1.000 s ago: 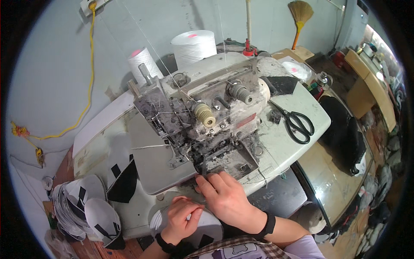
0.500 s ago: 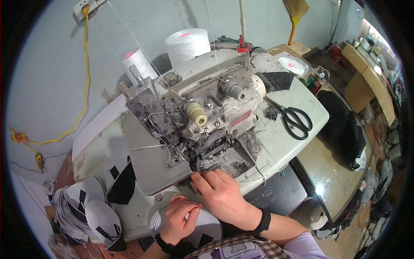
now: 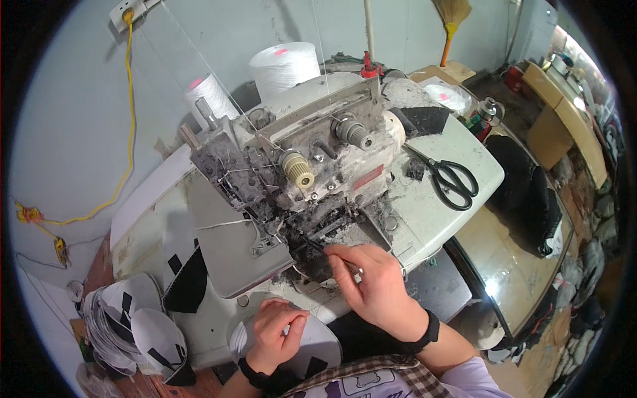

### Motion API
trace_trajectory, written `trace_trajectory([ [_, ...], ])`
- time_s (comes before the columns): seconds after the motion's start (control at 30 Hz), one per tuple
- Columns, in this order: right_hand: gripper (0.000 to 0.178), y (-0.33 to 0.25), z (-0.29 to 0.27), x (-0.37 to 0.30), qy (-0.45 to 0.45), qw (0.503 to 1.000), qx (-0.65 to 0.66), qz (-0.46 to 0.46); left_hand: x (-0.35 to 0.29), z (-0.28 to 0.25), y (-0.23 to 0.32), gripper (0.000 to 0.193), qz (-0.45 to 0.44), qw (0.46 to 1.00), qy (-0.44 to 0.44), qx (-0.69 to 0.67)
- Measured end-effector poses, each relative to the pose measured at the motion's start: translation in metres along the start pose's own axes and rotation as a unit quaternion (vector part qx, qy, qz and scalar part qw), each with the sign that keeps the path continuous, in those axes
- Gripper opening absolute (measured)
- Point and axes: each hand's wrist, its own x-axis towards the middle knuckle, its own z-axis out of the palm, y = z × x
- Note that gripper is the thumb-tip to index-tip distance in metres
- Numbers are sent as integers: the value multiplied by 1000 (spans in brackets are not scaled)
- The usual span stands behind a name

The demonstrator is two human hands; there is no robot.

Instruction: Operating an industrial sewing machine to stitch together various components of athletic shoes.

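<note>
A lint-covered overlock sewing machine (image 3: 312, 159) stands in front of me. My right hand (image 3: 377, 290) is closed on a slim metal tool (image 3: 359, 271), mostly hidden by the fingers; it may be tweezers. It hovers at the machine's lower front, beside a dark, linty recess (image 3: 312, 264). My left hand (image 3: 275, 333) is curled loosely below the flat grey work plate (image 3: 225, 255), with nothing visible in it. Under it lies a rounded white fabric piece (image 3: 325, 341) with a black patch. Beside the plate rests a black fabric piece (image 3: 187, 285).
Black-handled scissors (image 3: 454, 182) lie on the table's right. White thread cones (image 3: 284, 69) stand behind the machine. A pile of white pieces with black strips (image 3: 133, 318) sits at lower left. A yellow cord (image 3: 133, 99) hangs on the wall; a glossy panel (image 3: 507, 272) lies right.
My right hand has moved right and slightly down, away from the plate's edge, uncovering the dark recess. The tool now shows in its grip. My left hand has hardly moved.
</note>
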Motion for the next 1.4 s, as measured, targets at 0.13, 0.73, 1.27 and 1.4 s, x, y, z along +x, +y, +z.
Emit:
trace_trajectory([
  [0.13, 18, -4, 7, -3, -14, 999, -40, -10, 1, 0, -1, 5, 4, 1000, -1, 3],
  [0.73, 24, 1, 26, -7, -59, 994, -28, -82, 2, 2, 2, 3, 0, 1000, -1, 14],
  [1.27, 16, 10, -30, 2, -61, 997, 54, 19, -2, 0, -2, 4, -7, 1000, 8, 5],
  [1.4, 13, 7, -31, -7, -56, 998, -9, 13, 0, 1, 1, 3, -2, 1000, 11, 7],
])
